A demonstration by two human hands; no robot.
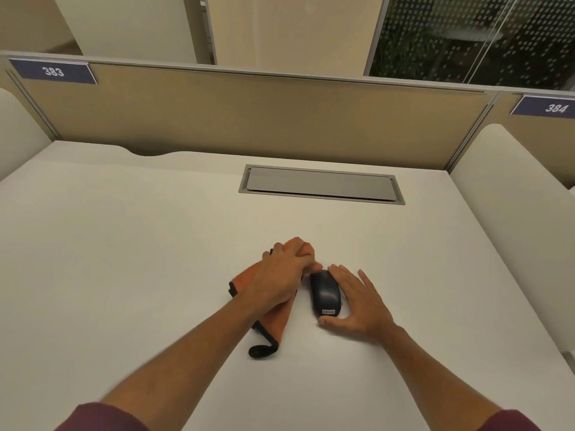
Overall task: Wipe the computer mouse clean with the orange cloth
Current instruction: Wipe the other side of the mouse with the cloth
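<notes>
A black computer mouse (324,293) lies on the white desk (124,244), its label end toward me. My right hand (357,303) rests against its right side, fingers spread along it and thumb at its near end. Just left of the mouse lies the orange cloth (275,323) with a black edge and a black loop at its near corner. My left hand (281,275) lies on top of the cloth, fingers curled around a bunched part at its far end, close to the front of the mouse.
A grey cable hatch (322,184) is set into the desk behind the hands. A tan divider panel (249,113) with number plates 383 and 384 closes the back. White side panels (510,188) stand at both sides.
</notes>
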